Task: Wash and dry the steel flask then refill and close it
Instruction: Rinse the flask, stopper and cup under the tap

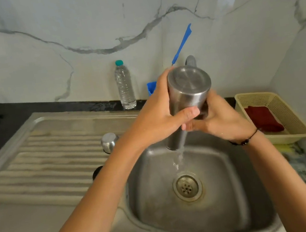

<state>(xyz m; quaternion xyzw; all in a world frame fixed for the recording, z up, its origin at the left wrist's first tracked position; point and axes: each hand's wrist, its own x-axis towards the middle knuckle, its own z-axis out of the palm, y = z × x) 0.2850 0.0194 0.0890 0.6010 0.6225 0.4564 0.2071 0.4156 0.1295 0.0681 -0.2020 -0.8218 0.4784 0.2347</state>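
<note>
Over the bowl of the steel sink (229, 193), at the centre of the frame, the steel flask (189, 90) is held upside down, its flat ringed base tipped up toward the camera and its long axis slanting down and slightly left toward the drain (187, 186). Water (178, 157) is seen pouring from its lower end, so a rinse is judged to be under way. The brushed, cylindrical body is gripped by the left hand (154, 119) from the left, thumb laid across the front. The right hand (222, 121) is curled round the flask lower down from the right, its fingers partly hidden behind the metal. On the ribbed draining board (45, 157) at centre left a domed steel cap (109, 142) is set. A clear plastic bottle (125, 86) is stood at the marbled wall, and a cream mesh basket (277, 101) holding a dark red cloth (263, 119) is placed at the right.
</note>
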